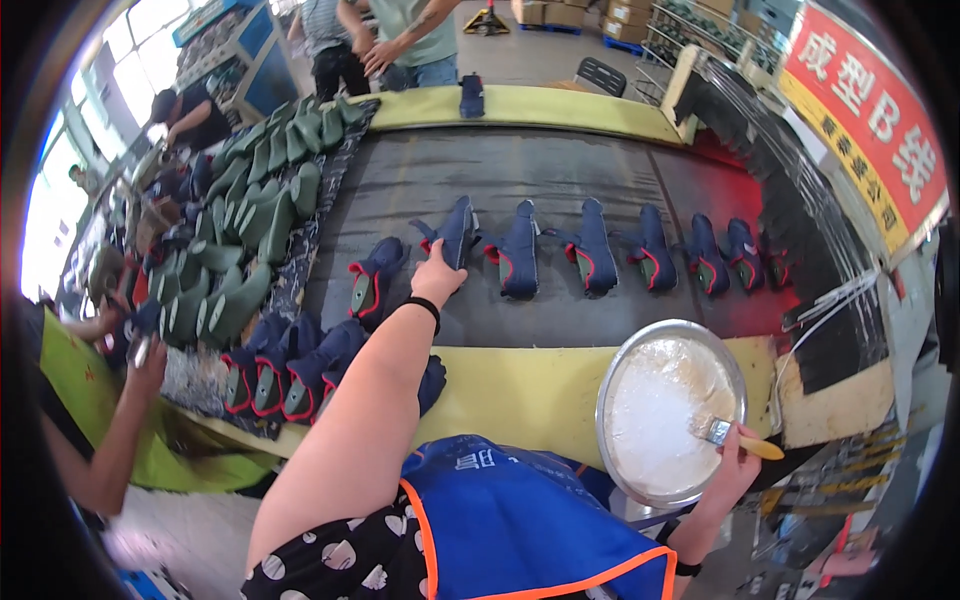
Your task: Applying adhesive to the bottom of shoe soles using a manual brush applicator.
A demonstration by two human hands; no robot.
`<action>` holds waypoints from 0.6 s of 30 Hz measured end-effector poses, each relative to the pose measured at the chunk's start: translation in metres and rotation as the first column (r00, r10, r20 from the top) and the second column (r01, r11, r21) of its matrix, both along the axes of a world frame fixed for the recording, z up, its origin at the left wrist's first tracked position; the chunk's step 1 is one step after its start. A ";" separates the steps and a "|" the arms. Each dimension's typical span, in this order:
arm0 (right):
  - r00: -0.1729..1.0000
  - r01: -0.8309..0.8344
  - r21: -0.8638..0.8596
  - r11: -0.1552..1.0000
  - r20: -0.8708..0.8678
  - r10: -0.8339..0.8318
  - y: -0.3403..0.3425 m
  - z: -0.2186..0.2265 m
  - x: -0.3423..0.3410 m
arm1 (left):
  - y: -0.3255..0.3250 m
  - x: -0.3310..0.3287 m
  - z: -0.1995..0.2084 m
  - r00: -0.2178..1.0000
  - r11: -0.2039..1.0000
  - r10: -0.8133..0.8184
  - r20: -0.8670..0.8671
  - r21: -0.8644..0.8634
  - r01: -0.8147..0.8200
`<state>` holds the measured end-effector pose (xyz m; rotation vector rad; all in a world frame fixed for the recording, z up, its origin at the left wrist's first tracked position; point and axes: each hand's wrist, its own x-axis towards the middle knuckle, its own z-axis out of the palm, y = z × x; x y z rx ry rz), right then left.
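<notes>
The bare left forearm (372, 405) partly hides navy fabric shoe uppers with red trim (335, 352). The upper edge cuts off two standing people in light shirts (412, 45); the rightmost navy upper (778, 265) is too dim to make out clearly.

A blue apron (540, 535) with white markings (475, 459) and bright orange trim (427, 541) is covering a black garment (290, 575) patterned with large pale spots (338, 555). Black bands (428, 308) are circling both wrists (433, 290).
</notes>
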<state>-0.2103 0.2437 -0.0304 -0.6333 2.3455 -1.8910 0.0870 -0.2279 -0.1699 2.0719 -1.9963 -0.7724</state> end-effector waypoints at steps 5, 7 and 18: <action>0.999 -0.022 0.021 1.000 -0.041 0.023 -0.009 0.003 0.003 | 0.027 -0.004 0.010 0.988 0.989 0.142 0.060 0.033 -0.144; 0.998 -0.044 0.017 0.999 -0.049 0.045 -0.011 0.005 0.004 | 0.027 0.003 0.010 0.986 0.987 0.158 0.044 0.022 -0.160; 0.997 -0.063 -0.087 0.994 -0.047 0.059 -0.018 0.018 0.008 | -0.031 0.094 0.042 0.956 0.999 0.009 0.294 -0.049 0.006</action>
